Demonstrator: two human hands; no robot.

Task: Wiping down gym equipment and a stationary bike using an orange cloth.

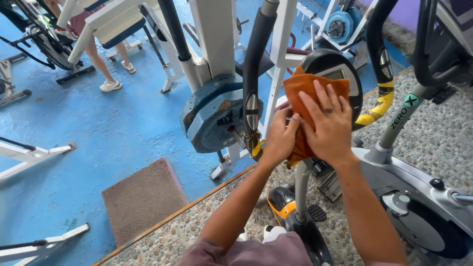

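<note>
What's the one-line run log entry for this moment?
right hand: flat on orange cloth | left hand: gripping cloth's lower part | cloth: over black exercise-bike console

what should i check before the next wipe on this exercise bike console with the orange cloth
1. Orange cloth lies flat on the console: ok.
2. Right hand presses the cloth, fingers spread: ok.
3. Left hand holds the cloth's lower edge: ok.
4. Console screen fully covered by the wipe: not ok, its upper part shows bare.
5. Handlebar clear of both hands: ok.
6. Cloth clean or damp enough: cannot tell.
</note>
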